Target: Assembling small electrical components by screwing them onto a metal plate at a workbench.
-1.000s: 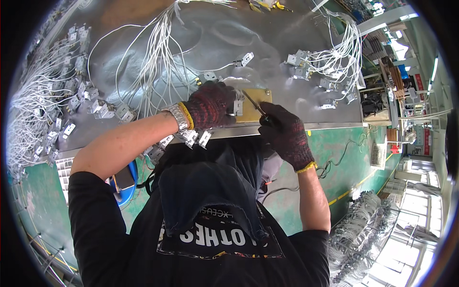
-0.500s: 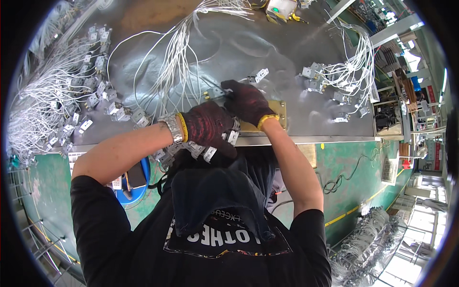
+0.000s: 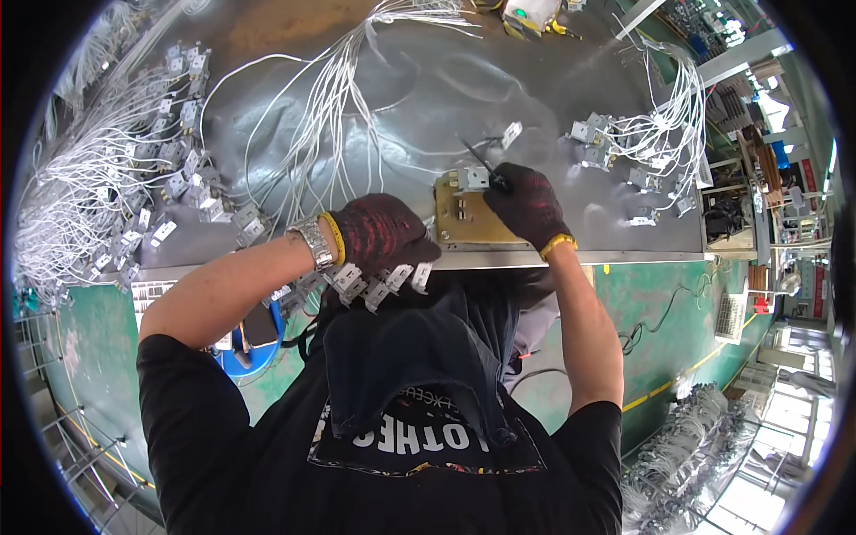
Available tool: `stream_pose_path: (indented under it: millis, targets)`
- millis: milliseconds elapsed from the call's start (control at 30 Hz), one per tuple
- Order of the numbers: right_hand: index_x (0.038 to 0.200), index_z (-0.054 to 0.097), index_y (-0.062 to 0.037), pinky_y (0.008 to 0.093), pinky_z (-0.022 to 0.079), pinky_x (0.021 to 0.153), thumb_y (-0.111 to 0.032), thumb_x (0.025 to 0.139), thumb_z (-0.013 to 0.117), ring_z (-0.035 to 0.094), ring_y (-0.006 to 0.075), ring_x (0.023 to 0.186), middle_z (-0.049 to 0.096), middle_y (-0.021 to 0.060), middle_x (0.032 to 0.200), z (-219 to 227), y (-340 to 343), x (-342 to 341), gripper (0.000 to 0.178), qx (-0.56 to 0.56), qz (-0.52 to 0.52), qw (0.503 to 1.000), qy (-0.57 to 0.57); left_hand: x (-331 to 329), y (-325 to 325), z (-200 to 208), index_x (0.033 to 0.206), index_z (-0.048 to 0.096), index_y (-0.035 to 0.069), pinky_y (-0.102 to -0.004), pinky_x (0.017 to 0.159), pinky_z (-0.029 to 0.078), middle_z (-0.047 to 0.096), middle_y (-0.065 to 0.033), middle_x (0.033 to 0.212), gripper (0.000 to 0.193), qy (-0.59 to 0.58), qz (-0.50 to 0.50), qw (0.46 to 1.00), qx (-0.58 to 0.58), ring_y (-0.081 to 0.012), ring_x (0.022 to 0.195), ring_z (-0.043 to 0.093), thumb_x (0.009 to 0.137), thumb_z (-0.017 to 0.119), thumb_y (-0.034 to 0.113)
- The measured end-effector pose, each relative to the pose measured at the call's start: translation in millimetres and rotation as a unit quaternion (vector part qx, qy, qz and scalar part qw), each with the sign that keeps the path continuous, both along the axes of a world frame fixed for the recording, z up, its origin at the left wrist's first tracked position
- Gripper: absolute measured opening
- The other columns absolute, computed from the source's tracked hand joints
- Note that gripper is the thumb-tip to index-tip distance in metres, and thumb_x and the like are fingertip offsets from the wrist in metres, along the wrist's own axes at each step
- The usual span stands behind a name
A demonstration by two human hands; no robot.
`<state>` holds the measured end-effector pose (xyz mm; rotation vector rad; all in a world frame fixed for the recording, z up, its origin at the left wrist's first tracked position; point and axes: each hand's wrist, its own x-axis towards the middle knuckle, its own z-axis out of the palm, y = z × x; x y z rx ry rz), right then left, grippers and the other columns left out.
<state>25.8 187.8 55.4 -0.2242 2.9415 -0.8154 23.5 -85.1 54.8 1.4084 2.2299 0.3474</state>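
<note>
My left hand (image 3: 379, 234), in a dark red and black glove, is closed over the white wires (image 3: 332, 120) at the table's near edge. Several grey-white connectors (image 3: 377, 287) stick out below it, over the edge. My right hand (image 3: 528, 207), gloved alike, grips a thin dark rod-like tool (image 3: 480, 158) pointing up and left. Beside its fingertips, a connector (image 3: 473, 179) lies at the far edge of a brass-coloured plate (image 3: 486, 227); whether the fingers touch it I cannot tell. Another white connector (image 3: 511, 135) lies just beyond the tool.
A large heap of wired connectors (image 3: 169, 169) covers the table's left side. A smaller wired bunch (image 3: 642, 156) lies at the right. At the far edge is a white object with yellow and black parts (image 3: 532, 13). A blue container (image 3: 252, 357) stands below the table.
My right hand has moved right and slightly nearer, with the tool now showing clearly. My left hand has shifted slightly, apart from the right. The brass-coloured plate is more exposed.
</note>
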Motion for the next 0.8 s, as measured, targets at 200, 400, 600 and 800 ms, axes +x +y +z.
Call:
stream_pose_path:
  millis: [200, 400, 600, 800]
  targets:
    - [0.11, 0.07, -0.0062, 0.0506, 0.054, 0.083, -0.03, 0.086, 0.072, 0.07, 0.042, 0.096, 0.073, 0.0209, 0.097, -15.6, -5.6, 34.3, 0.033, -0.015, -0.049, 0.999, 0.009, 10.8, 23.7, -1.7, 0.104, 0.068, 0.005, -0.054, 0.074, 0.052, 0.069, -0.0219, 0.083, 0.047, -0.012, 0.197, 0.974, 0.114, -0.0424, 0.082, 0.068, 0.093, 0.071, 0.05]
    - [0.109, 0.067, -0.003, 0.0436, 0.058, 0.073, -0.027, 0.09, 0.072, 0.073, 0.0344, 0.082, 0.073, 0.0185, 0.089, -17.5, -15.2, 49.3, 0.031, -0.146, -0.13, 0.977, -0.085, 0.3, 30.7, 11.4, 0.105, 0.067, 0.002, -0.0515, 0.076, 0.054, 0.071, -0.02, 0.089, 0.06, 0.042, 0.237, 0.968, 0.065, -0.0402, 0.083, 0.07, 0.08, 0.079, 0.056]
    - [0.102, 0.063, -0.0008, 0.0299, 0.052, 0.048, -0.014, 0.091, 0.071, 0.063, 0.0132, 0.057, 0.065, 0.0066, 0.075, -0.4, -24.7, 62.5, 0.019, -0.474, -0.19, 0.841, -0.18, -9.7, 40.3, 19.3, 0.103, 0.069, 0.004, -0.0486, 0.079, 0.053, 0.072, -0.0156, 0.09, 0.056, 0.084, 0.168, 0.982, 0.032, -0.0358, 0.09, 0.07, 0.078, 0.079, 0.054]
    - [0.103, 0.063, -0.0002, 0.0302, 0.052, 0.048, -0.012, 0.09, 0.072, 0.062, 0.013, 0.058, 0.063, 0.006, 0.074, 11.4, -25.3, 67.0, 0.019, -0.465, -0.202, 0.85, -0.147, -8.3, 46.7, 0.8, 0.111, 0.068, 0.005, -0.0493, 0.081, 0.052, 0.073, -0.0139, 0.09, 0.051, 0.177, 0.128, 0.973, 0.08, -0.0349, 0.087, 0.069, 0.083, 0.074, 0.046]
